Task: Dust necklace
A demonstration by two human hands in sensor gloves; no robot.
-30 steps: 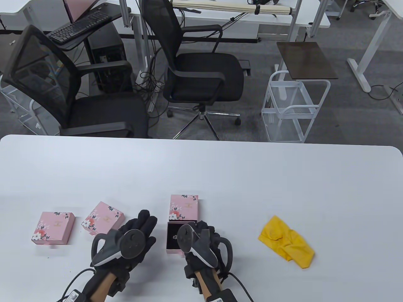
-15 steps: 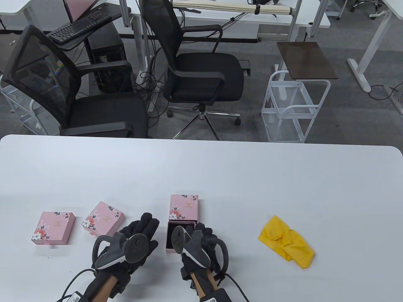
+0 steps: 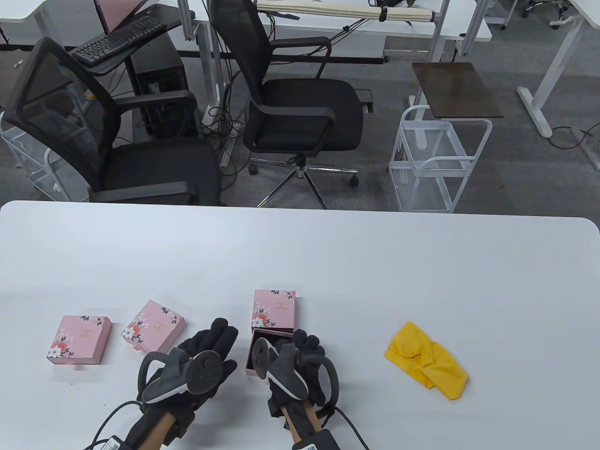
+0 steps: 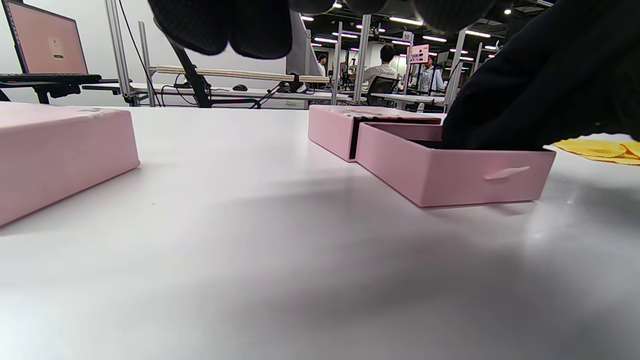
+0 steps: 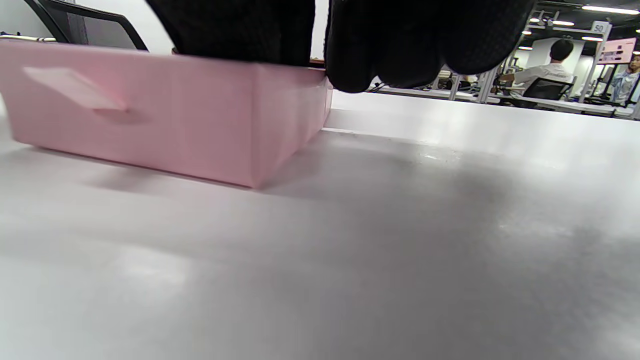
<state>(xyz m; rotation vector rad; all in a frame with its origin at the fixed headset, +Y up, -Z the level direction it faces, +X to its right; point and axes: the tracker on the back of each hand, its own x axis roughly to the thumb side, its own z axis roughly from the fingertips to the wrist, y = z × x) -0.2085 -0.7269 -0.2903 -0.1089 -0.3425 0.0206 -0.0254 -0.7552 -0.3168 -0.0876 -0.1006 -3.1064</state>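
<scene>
An open pink drawer tray [image 3: 249,367] lies in front of its floral pink sleeve [image 3: 274,307] on the white table. My right hand [image 3: 304,347] is over the tray with its fingers reaching down inside, as the left wrist view [image 4: 540,85] shows. The necklace is hidden under that hand, so I cannot tell whether the fingers hold it. In the right wrist view my fingertips [image 5: 425,45] hang at the tray's [image 5: 175,115] rim. My left hand [image 3: 218,335] lies flat and empty just left of the tray. A crumpled yellow cloth [image 3: 426,361] lies to the right.
Two closed pink floral boxes [image 3: 79,340] [image 3: 152,326] sit left of my left hand. The nearer one shows in the left wrist view [image 4: 60,150]. Office chairs [image 3: 290,108] and a white wire cart [image 3: 436,159] stand beyond the table's far edge.
My right hand has moved left and forward over the tray and now covers the necklace that showed a second ago. The tray has turned slightly. My left hand edged toward the tray.
</scene>
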